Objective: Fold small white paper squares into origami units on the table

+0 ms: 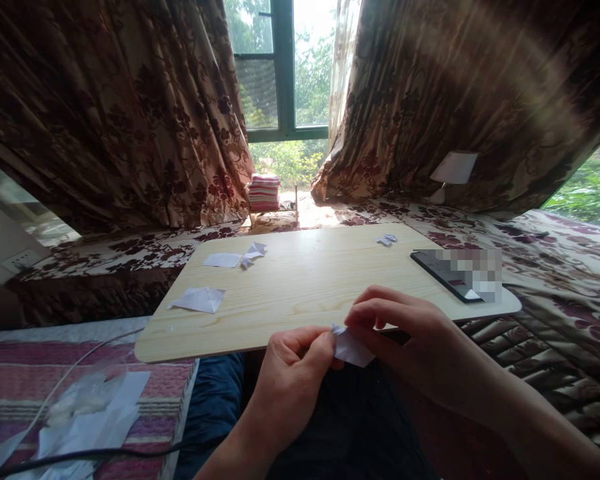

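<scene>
A small folded piece of white paper (354, 351) is held over my lap, just past the near edge of the wooden table (300, 293). My left hand (300, 373) pinches its left side between thumb and fingers. From the right, my right hand (405, 327) has its thumb and fingers closed at the paper's upper edge; the fingertips partly hide the contact. On the table's left part lie a creased sheet (200, 300), a flat paper rectangle (222, 260) and a folded paper piece (254, 253). Small folded bits (386, 239) lie at the far right.
A tablet or phone (443, 273) rests on the table's right side. Loose papers (100, 427) and cables lie on the striped bedding at lower left. Behind the table are a small rack with folded striped cloths (264, 193), a white lamp (455, 168) and curtains (180, 100).
</scene>
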Available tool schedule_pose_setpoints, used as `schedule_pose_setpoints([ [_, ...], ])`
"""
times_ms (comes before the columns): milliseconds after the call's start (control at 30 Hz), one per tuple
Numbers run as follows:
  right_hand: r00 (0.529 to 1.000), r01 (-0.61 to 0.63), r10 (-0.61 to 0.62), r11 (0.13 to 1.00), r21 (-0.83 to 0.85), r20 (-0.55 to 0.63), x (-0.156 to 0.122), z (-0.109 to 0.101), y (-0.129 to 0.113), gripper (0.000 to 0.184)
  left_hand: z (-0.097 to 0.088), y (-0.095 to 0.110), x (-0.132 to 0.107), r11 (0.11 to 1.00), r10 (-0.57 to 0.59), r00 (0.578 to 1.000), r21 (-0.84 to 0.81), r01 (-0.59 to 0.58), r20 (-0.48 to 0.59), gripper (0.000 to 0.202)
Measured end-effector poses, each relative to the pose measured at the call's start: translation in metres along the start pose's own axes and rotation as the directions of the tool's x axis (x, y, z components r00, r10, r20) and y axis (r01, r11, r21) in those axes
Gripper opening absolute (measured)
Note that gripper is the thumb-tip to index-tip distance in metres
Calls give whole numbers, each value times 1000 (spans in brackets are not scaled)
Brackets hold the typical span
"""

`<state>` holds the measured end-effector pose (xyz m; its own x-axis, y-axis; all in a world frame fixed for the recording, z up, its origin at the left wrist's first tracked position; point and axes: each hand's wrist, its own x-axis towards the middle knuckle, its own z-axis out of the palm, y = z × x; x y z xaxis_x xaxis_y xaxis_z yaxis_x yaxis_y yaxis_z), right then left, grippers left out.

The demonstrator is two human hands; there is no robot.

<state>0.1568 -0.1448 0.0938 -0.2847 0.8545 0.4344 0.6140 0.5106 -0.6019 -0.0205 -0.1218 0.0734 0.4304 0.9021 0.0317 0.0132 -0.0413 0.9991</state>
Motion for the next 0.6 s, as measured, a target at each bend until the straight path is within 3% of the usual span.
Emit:
schedule_pose_setpoints([
  [167,996,-90,90,992,90,2,1,-2,1,12,3,-2,2,999,8,999,-31,-9,-44,32],
  [367,987,-159,154,978,137,49,8,0,-1,16,5,-6,1,994,3,1000,-111,-1,25,28],
  [467,978,-178,195,966,188,-78,8,0,3,16,6,-14,2,992,-28,999,-122,23,-45,26],
  [533,935,-237,291,938,253,-202,3,2,8,21,8,-21,4,975,-42,992,-220,14,-123,28],
  [600,877,-317,414,880,355,-245,-5,9,13,27,12,-28,6,943,-76,983,-334,16,-167,26],
])
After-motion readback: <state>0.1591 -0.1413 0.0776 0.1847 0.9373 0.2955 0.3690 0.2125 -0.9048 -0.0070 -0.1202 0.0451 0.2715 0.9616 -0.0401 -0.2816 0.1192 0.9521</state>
